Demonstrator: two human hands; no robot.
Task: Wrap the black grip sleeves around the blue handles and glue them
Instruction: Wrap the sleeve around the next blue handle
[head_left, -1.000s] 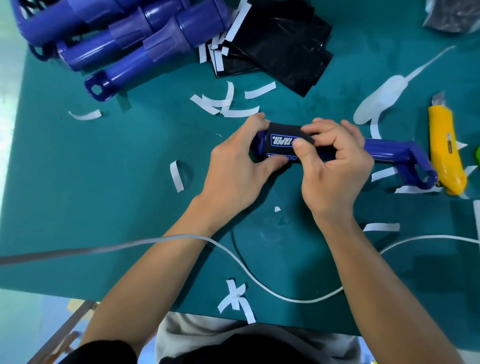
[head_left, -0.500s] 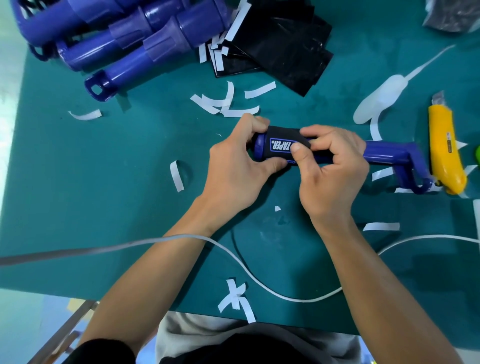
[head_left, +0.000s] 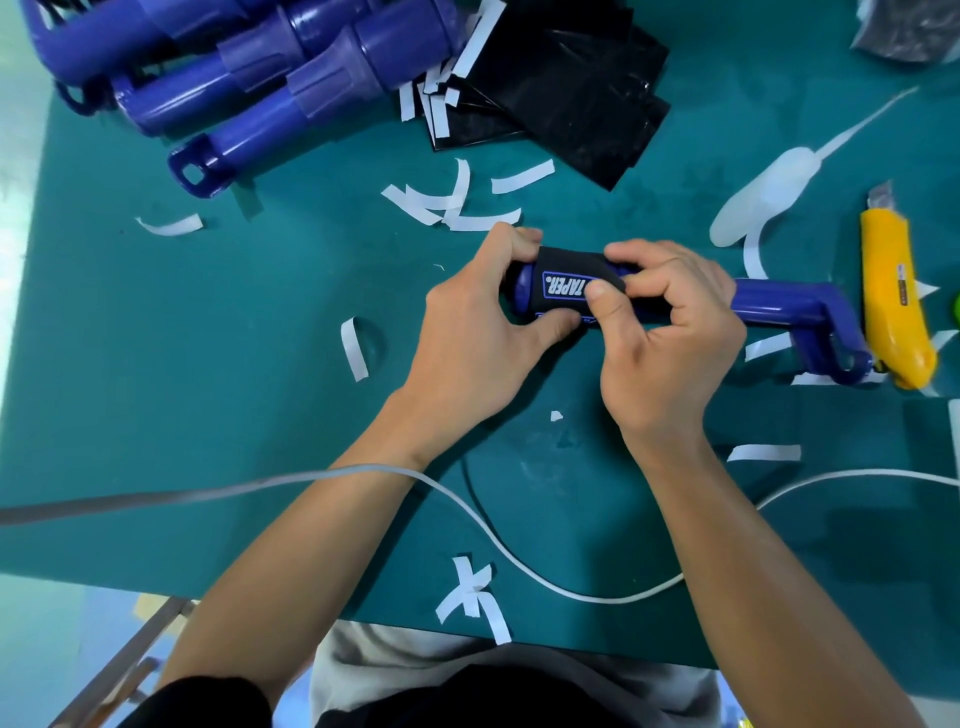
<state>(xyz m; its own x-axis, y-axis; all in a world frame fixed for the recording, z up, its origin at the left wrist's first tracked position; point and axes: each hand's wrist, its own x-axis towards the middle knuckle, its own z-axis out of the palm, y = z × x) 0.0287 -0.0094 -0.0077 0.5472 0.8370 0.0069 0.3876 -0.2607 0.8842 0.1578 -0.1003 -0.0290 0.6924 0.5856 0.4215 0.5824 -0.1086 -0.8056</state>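
A blue handle (head_left: 779, 306) lies crosswise at the middle of the green mat, its looped end pointing right. A black grip sleeve (head_left: 563, 275) with blue lettering is wrapped round its left part. My left hand (head_left: 472, 332) grips the handle's left end, fingers over the top and thumb underneath. My right hand (head_left: 670, 332) holds the sleeve from the right, its thumb pressing on the printed label. The sleeve's right part is hidden under my fingers.
Several more blue handles (head_left: 249, 88) are piled at the top left beside a stack of black sleeves (head_left: 571, 93). A white glue bottle (head_left: 763, 202) and a yellow utility knife (head_left: 893, 306) lie at the right. White paper strips (head_left: 457, 202) litter the mat; a white cable (head_left: 519, 551) crosses the front.
The handle has turned a little in my hands, bringing the label more to the top. My right thumb has slid along the sleeve's label. My left hand keeps its hold.
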